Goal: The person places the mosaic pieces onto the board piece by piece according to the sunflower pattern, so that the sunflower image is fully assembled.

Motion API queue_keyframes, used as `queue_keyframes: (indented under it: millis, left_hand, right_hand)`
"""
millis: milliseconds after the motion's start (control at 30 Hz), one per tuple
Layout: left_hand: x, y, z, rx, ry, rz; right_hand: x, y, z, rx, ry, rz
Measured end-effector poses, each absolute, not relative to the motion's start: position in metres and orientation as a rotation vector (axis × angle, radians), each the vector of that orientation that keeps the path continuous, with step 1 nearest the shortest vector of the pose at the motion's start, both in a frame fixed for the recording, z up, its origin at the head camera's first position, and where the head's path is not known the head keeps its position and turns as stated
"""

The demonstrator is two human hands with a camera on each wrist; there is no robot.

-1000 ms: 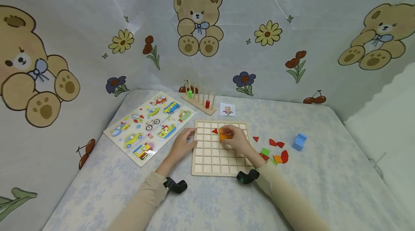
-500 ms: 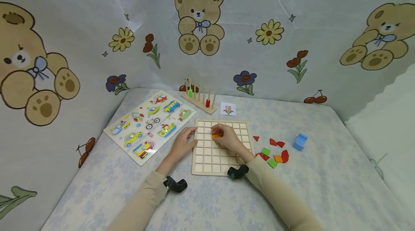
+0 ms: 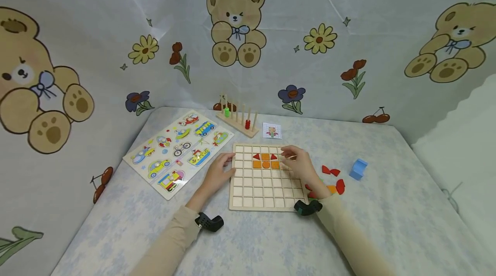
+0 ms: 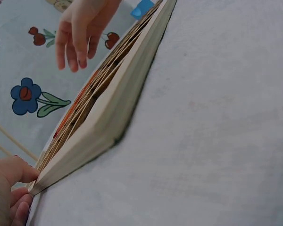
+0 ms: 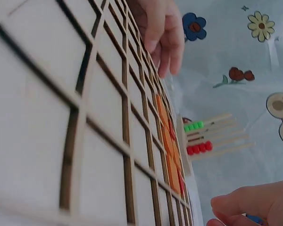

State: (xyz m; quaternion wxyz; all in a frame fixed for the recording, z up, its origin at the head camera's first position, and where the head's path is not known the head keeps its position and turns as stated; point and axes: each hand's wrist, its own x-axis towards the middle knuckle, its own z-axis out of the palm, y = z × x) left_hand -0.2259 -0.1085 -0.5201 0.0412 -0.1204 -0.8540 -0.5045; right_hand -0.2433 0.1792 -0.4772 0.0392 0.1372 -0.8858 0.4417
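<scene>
The wooden grid board [image 3: 253, 191] lies in front of me. In its upper rows sit a red triangle [image 3: 256, 156], an orange square [image 3: 265, 156] and another red triangle [image 3: 274, 156], above two orange squares flanking an orange circle [image 3: 265, 164]. My left hand [image 3: 218, 172] holds the board's left edge, one digit on top and others against its side in the left wrist view. Beside the board's upper right, my right hand [image 3: 300, 165] hovers with relaxed, slightly bent fingers; the left wrist view shows nothing in them. Its wrist hides part of the loose pieces.
Right of the board lie red petal-shaped pieces [image 3: 330, 171], an orange piece [image 3: 332, 189] and a blue block [image 3: 358, 169]. A picture card [image 3: 272, 131] and a peg rack [image 3: 237, 124] with green and red rings stand behind it. A vehicle puzzle [image 3: 178, 153] lies left.
My right hand has gone from the middle of the board, over the orange pieces, to its right side, uncovering the laid pieces. My left hand stays on the edge.
</scene>
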Motion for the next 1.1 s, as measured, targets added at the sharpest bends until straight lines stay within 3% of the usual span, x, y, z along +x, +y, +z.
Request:
queue_keyframes:
  millis: [233,600,800,1100]
  left_hand:
    - [-0.226,-0.110,-0.521,-0.355,-2.623,-1.532]
    - [-0.226,-0.109,-0.521,-0.380,-2.608,-1.535]
    - [-0.226,-0.110,-0.523,-0.364,-2.630,-1.530]
    - [-0.225,-0.109,-0.519,-0.334,-2.656,-1.567]
  right_hand:
    - [-0.236,0.229,-0.481,0.198,-2.767,1.251]
    - [-0.232,0.246,-0.493,0.221,-2.780,1.206]
    - [-0.226,0.230,-0.486,0.243,-2.738,1.288]
    - [-0.213,0.179,-0.485,0.519,-2.779,1.403]
